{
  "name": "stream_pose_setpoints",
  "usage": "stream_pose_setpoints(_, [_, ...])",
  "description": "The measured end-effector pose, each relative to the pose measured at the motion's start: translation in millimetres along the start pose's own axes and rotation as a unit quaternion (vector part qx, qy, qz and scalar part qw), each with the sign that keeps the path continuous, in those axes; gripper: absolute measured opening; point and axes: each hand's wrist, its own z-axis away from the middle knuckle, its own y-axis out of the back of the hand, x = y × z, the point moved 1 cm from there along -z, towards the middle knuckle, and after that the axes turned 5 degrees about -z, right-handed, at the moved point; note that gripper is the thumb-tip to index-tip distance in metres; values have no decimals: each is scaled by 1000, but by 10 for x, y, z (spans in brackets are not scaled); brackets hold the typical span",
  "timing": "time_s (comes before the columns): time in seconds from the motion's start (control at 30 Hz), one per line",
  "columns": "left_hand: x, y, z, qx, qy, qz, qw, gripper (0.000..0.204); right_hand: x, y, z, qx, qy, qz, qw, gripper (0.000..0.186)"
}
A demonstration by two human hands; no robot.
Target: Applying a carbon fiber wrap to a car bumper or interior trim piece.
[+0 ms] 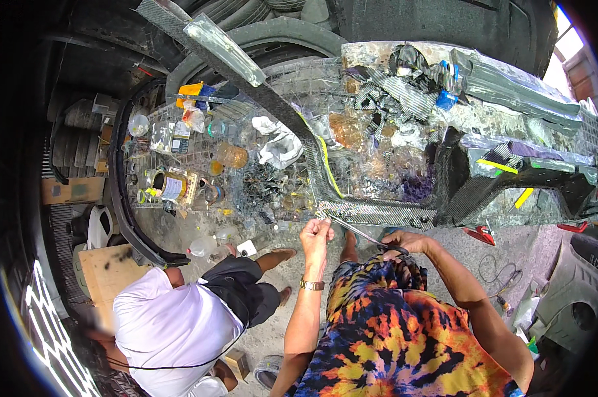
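A long black carbon-fibre part [385, 210] with a woven surface lies along the near edge of the worktable. My left hand [317, 235] is closed in a pinch at its near corner, where a frayed edge of woven carbon-fibre cloth [323, 209] shows. In my right hand [406, 242] is a pair of scissors [358, 231], its dark handles at my fingers and its long blades pointing left toward my left hand. Whether the blade tips touch the cloth is hard to make out. Yellow tape [324, 159] runs along the part's upright arm.
Carbon-fibre scraps [398, 92] pile up at the back right. Cans [172, 186], jars and plastic cups crowd the table's left side, near a crumpled white cloth [277, 142]. Another person in a white shirt [173, 317] crouches at my left. A red-handled tool [480, 234] lies right.
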Motion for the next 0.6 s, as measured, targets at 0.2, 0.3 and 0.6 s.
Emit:
stream_pose_setpoints(0.2, [-17, -13, -14, 12, 8, -10, 1000, 17, -4, -37, -65, 11, 9, -15, 1000, 36])
stream_pose_setpoints(0.3, [-30, -8, -26, 12, 11, -12, 1000, 17, 6, -65, -73, 19, 20, -19, 999, 33])
stream_pose_setpoints(0.6, [-41, -4, 12, 21, 17, -4, 1000, 16, -33, -154, -17, 30, 33, -25, 999, 33])
